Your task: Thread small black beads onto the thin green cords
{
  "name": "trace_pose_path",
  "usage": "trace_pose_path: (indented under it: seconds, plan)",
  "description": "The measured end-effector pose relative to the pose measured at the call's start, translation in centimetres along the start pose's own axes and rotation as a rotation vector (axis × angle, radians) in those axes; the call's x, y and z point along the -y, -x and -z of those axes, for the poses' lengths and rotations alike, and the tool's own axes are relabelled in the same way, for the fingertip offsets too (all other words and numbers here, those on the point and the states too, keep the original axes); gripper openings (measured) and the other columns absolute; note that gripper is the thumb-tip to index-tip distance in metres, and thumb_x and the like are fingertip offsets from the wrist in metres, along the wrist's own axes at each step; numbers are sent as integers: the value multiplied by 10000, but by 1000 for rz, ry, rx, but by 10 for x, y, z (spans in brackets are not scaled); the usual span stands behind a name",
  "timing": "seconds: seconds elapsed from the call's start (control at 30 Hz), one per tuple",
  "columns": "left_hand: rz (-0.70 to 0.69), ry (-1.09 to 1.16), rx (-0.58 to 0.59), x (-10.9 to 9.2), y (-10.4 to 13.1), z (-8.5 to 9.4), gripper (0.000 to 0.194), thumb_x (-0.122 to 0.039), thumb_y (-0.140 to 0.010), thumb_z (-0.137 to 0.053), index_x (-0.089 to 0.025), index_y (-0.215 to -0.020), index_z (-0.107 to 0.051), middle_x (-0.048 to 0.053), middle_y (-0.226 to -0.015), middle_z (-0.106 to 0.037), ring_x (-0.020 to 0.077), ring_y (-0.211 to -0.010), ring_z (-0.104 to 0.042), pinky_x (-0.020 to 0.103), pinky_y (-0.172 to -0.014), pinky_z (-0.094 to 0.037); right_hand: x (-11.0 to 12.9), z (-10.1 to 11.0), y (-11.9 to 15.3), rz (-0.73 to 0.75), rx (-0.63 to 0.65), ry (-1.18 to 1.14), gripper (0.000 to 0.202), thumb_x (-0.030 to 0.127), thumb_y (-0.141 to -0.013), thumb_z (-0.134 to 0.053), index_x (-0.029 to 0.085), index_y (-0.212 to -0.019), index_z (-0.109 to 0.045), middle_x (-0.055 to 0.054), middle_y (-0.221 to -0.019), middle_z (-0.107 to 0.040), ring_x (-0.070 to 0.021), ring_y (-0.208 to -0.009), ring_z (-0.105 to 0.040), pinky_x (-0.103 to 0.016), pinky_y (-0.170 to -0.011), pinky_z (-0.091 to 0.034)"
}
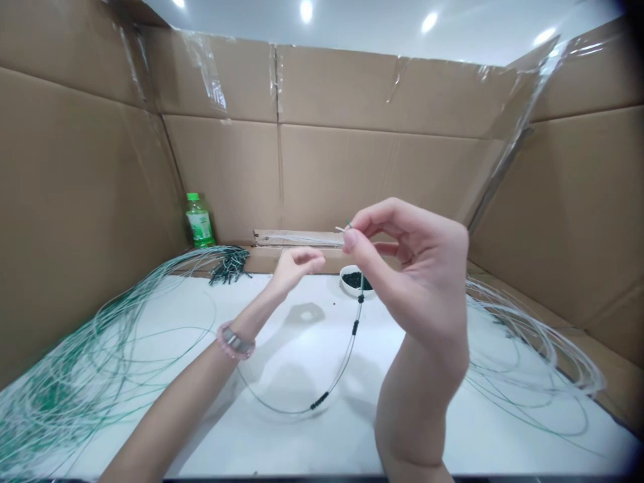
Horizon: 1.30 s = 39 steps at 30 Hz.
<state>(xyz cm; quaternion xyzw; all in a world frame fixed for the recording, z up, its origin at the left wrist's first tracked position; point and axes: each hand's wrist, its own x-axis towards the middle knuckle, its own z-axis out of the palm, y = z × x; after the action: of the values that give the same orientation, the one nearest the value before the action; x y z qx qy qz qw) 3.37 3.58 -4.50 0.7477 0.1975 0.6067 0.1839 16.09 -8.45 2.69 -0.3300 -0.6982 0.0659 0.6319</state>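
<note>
My right hand (417,275) is raised at centre right, thumb and forefinger pinched on a pair of thin wires (347,363). One white and one green tip poke out past the fingertips. From this hand the pair hangs in a loop over the table, carrying small black sleeves (319,400) at several spots, and passes behind my left forearm. My left hand (296,270) is further away, left of the right one, with its fingers curled and the tips close together. Whatever may be between them is too small to see. Beyond the hands, a white dish (344,284) holds small black pieces (353,280).
Along the left lies a large tangle of green and white wires (115,329), with a dark-tipped bundle end (230,265). A green bottle (200,221) stands in the back left corner. More coiled wires (548,342) lie right. Cardboard walls (402,161) enclose the white table (282,443).
</note>
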Motion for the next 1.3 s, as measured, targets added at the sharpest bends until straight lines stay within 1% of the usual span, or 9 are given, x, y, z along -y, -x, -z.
trace_pose_path:
  seconds: [0.1,0.17,0.23,0.33,0.53,0.67,0.87,1.17,1.3]
  plan:
    - [117,226,-31,-22,-1,23,313,-483,-763,-612,-172,-754,-638,-48,-606,-623,40,-528,-565,156,-517,-504,3,-12,2,64,-47,15,109,111,-785,-574,206,-732,-566,36,-725,-624,-90,-714,-633,-174,-578,-542]
    - [257,628,-85,-47,1,36,187,-351,-687,-732,-182,-711,-655,-61,-652,-626,9,-550,-563,99,-566,-500,5,-21,5,106,-72,10,94,119,-791,-574,204,-756,-557,23,-817,-653,-108,-803,-650,-182,-597,-555]
    - [278,838,-63,-69,3,44,133,-268,-649,-769,-181,-677,-672,-66,-645,-621,2,-563,-570,75,-581,-497,8,-29,7,133,-86,-5,94,113,-780,-582,202,-773,-551,10,-896,-666,-126,-887,-648,-193,-619,-570]
    - [249,941,-23,-86,8,49,75,-223,-665,-757,-189,-691,-696,-64,-658,-635,6,-586,-587,74,-603,-505,13,-39,11,142,-72,-28,119,86,-759,-584,199,-783,-555,0,-922,-671,-137,-921,-646,-210,-637,-588]
    - [179,940,17,-86,10,57,29,-182,-695,-734,-192,-706,-709,-58,-676,-652,7,-603,-598,75,-607,-509,23,-46,19,203,-34,-56,166,37,-730,-599,185,-804,-590,-5,-908,-686,-133,-833,-659,-226,-635,-607]
    - [187,917,29,-86,9,58,31,-193,-691,-738,-201,-708,-714,-50,-676,-650,24,-634,-612,92,-606,-507,22,-49,20,221,-47,-22,186,17,-707,-613,174,-806,-607,-10,-908,-686,-135,-841,-654,-229,-667,-614]
    - [164,877,50,-83,8,57,51,-173,-691,-733,-215,-715,-718,-42,-682,-646,40,-656,-611,124,-629,-528,21,-49,19,238,-74,18,178,19,-710,-619,174,-798,-611,-7,-874,-687,-126,-815,-657,-203,-640,-608]
    - [68,659,96,-81,8,66,140,-102,-721,-689,-226,-777,-725,-17,-750,-656,75,-705,-642,160,-629,-551,18,-45,17,235,8,36,173,-7,-677,-616,147,-755,-604,-13,-876,-689,-116,-806,-653,-187,-662,-601]
    - [-29,432,68,-86,9,72,181,-52,-694,-691,-203,-789,-723,1,-751,-662,87,-687,-634,159,-573,-529,17,-41,17,233,55,75,160,-8,-676,-605,141,-736,-598,-13,-863,-686,-118,-811,-652,-186,-653,-595]
